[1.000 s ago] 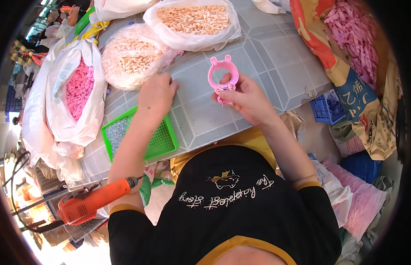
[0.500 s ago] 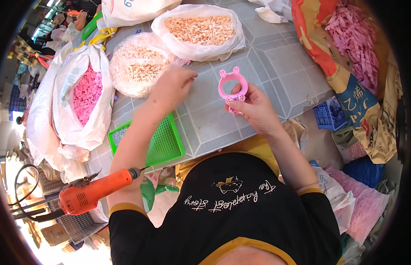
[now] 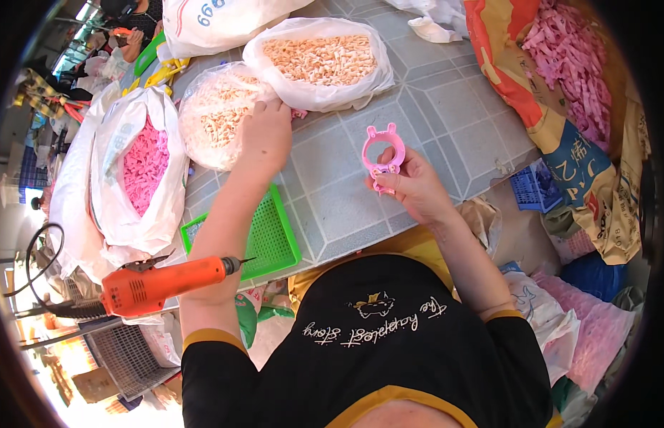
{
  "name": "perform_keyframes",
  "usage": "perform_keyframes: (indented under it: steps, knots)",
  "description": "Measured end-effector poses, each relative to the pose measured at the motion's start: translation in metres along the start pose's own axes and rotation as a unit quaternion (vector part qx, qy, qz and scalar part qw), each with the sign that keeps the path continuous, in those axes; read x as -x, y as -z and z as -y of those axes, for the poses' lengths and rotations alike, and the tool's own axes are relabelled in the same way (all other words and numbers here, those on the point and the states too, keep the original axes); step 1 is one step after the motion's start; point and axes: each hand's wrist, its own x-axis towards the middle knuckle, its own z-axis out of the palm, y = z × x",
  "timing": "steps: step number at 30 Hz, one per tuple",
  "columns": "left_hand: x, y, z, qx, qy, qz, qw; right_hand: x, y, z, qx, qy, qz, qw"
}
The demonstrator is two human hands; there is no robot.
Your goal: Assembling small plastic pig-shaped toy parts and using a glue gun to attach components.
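Note:
My right hand (image 3: pixel 416 187) grips a pink plastic ring-shaped frame (image 3: pixel 401 151) by its lower end, thumb in front. Two small ear-like tabs rise from the ring, and its middle is an open hole. My left hand (image 3: pixel 266 135) is at the right side of a clear plastic bag (image 3: pixel 196 146) of small beige pieces (image 3: pixel 221 127). Its fingers point away and are partly hidden by the back of the hand, so what they hold does not show.
A white bag (image 3: pixel 318 96) of similar beige pieces lies beyond. White sacks (image 3: pixel 107 182) with pink pieces stand left. A green basket (image 3: pixel 275 242) sits at the table's near edge. An orange power screwdriver (image 3: pixel 164 285) hangs across my left forearm. A large sack (image 3: pixel 510 78) of pink strips is at right.
My left hand has moved left and onto the bag of beige pieces. The right hand still holds the pink frame, a little lower in view. The orange screwdriver has swung slightly upward.

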Motion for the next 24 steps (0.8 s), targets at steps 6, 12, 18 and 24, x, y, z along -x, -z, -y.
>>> perform_keyframes:
  steps: [6,12,18,24]
  knots:
    - [0.018,0.017,-0.009,0.038,-0.075,-0.027,0.996,0.002,0.003,0.000,-0.015,0.003,-0.006,1.000]
    - [0.019,0.033,-0.002,0.161,0.068,0.028,0.984,0.000,0.004,0.001,-0.010,0.008,0.011,1.000]
    - [0.032,0.017,-0.006,0.045,-0.021,0.000,0.999,0.000,0.002,0.003,-0.011,0.002,0.006,1.000]
    - [0.013,0.021,-0.008,0.180,0.005,0.023,0.983,0.004,0.002,0.005,0.001,-0.002,0.005,1.000]
